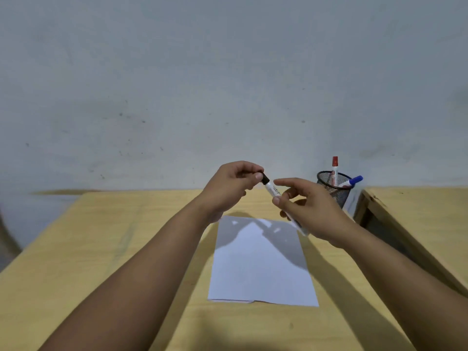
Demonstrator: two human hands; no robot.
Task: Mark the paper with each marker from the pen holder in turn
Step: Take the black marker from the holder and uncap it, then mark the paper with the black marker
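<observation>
While the right hand (311, 209) is gripping the white-barrelled black marker (274, 192) by its body, the left hand (233, 184) is pinching its black cap (265, 179) — seemingly to uncap it — above the white paper sheet (260, 269) lying unmarked on the pale wooden tabletop (126, 249).

Both hands are raised above the white paper (262, 264) on the wooden table (106, 249). The right hand (314, 211) grips the white barrel of a black-capped marker (272, 190). The left hand (231, 186) pinches its black cap (265, 179) between thumb and fingertips. Beyond the right fingers stands a black mesh pen holder (334, 188) with a red marker (335, 171) and a blue marker (352, 181).
</observation>
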